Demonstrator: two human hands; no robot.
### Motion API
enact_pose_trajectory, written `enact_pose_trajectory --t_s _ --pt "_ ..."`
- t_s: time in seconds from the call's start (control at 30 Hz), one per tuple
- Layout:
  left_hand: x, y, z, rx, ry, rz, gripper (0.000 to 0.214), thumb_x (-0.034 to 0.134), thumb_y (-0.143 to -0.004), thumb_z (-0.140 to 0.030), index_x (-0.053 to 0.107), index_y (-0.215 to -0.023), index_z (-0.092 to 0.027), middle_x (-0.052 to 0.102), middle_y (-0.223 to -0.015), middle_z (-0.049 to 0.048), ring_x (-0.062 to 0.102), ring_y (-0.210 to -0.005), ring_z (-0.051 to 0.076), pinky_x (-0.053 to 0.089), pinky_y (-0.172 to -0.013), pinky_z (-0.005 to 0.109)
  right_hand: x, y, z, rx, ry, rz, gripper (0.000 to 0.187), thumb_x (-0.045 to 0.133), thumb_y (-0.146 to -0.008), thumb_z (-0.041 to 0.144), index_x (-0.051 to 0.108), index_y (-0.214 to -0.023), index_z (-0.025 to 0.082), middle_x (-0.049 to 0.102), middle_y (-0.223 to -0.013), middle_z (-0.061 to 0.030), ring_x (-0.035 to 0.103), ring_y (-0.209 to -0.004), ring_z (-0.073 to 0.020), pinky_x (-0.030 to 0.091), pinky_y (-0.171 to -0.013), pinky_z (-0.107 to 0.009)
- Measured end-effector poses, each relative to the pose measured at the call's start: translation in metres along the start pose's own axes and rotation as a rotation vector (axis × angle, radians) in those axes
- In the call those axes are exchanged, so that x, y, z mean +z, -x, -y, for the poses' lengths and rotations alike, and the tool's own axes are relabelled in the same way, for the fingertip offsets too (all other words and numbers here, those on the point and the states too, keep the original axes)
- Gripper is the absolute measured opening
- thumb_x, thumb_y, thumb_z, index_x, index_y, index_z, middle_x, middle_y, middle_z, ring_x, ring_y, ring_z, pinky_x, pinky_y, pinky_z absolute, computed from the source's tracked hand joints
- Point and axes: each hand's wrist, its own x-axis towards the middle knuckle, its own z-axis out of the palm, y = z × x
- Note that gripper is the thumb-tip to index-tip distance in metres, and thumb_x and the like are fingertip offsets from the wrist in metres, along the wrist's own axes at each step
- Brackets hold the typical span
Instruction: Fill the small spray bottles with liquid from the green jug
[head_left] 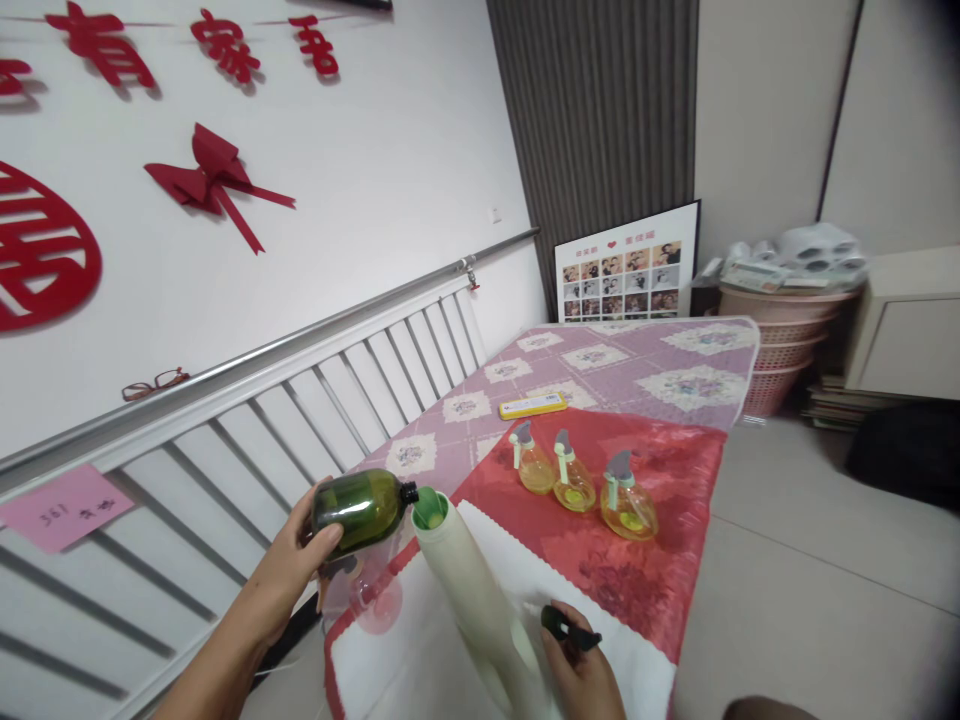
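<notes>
My left hand (pixel 304 540) is wrapped round a dark green see-through bottle (pixel 360 508), which is tipped on its side. The bottle's black neck points at the mouth of a tall pale green container (pixel 469 575). A green funnel-like piece (pixel 430 506) shows at that mouth, and whether liquid is flowing I cannot tell. My right hand (pixel 581 665), beside the container's lower part, holds a dark cap with a nozzle, perhaps a pump head (pixel 568 630). Below the left hand, a pinkish see-through bottle (pixel 379 605) is partly hidden.
Three small spray bottles of yellow liquid (pixel 574 490) stand on a red cloth (pixel 675 470). A yellow-and-white box (pixel 532 405) lies behind them. White railing (pixel 360 390) runs along the left. Pink stacked baskets (pixel 787 350) and a photo board (pixel 626 265) are at the back.
</notes>
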Motion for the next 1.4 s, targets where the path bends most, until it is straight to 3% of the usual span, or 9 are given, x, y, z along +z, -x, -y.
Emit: enact_pose_trajectory --t_s 0.23,0.57,0.83,1.13,1.4 --pt "-0.001 -0.001 -0.001 0.004 -0.028 -0.022 0.072 0.067 -0.068 -0.047 0.048 -0.132 -0.02 0.064 -0.113 0.0104 0.062 -0.088 0.025 0.051 -0.064 0.03 -0.001 -0.001 0.001 0.043 -0.039 0.037 0.041 0.068 -0.065 0.046 0.067 -0.095 0.018 0.074 -0.094 -0.0075 0.07 -0.086 -0.0245 0.057 -0.077 -0.031" --pt "0.0 0.0 -0.002 0.004 -0.032 -0.021 0.072 0.066 -0.07 -0.047 0.046 -0.134 -0.02 0.064 -0.113 0.0105 0.062 -0.084 0.024 0.051 -0.061 0.029 0.0 0.0 0.007 0.024 -0.034 0.032 0.039 0.068 -0.065 0.046 0.067 -0.093 0.019 0.074 -0.089 -0.0055 0.07 -0.081 -0.023 0.057 -0.072 -0.029" --pt "0.0 -0.001 -0.002 0.009 -0.043 -0.026 0.074 0.066 -0.068 -0.047 0.046 -0.134 -0.021 0.067 -0.1 0.0079 0.063 -0.076 0.022 0.051 -0.059 0.03 0.0 0.0 0.0 0.037 -0.037 0.046 0.037 0.066 -0.067 0.042 0.066 -0.096 0.019 0.074 -0.094 -0.0071 0.069 -0.086 -0.0237 0.057 -0.076 -0.031" --pt "0.0 -0.001 -0.003 -0.011 -0.071 0.008 0.076 0.063 -0.072 -0.051 0.039 -0.138 -0.021 0.064 -0.104 0.0074 0.062 -0.078 0.02 0.049 -0.059 0.027 0.0 0.001 0.0 0.04 -0.032 0.042 0.039 0.067 -0.066 0.043 0.066 -0.096 0.018 0.074 -0.093 -0.0073 0.069 -0.086 -0.0241 0.056 -0.076 -0.032" --pt "0.003 0.0 -0.008 -0.009 -0.036 -0.014 0.079 0.067 -0.065 -0.05 0.044 -0.134 -0.018 0.067 -0.094 0.0078 0.063 -0.076 0.022 0.051 -0.059 0.029 0.001 0.001 0.006 0.006 -0.04 0.015 0.038 0.068 -0.066 0.048 0.067 -0.093 0.02 0.074 -0.087 -0.0052 0.07 -0.08 -0.0235 0.057 -0.07 -0.03"
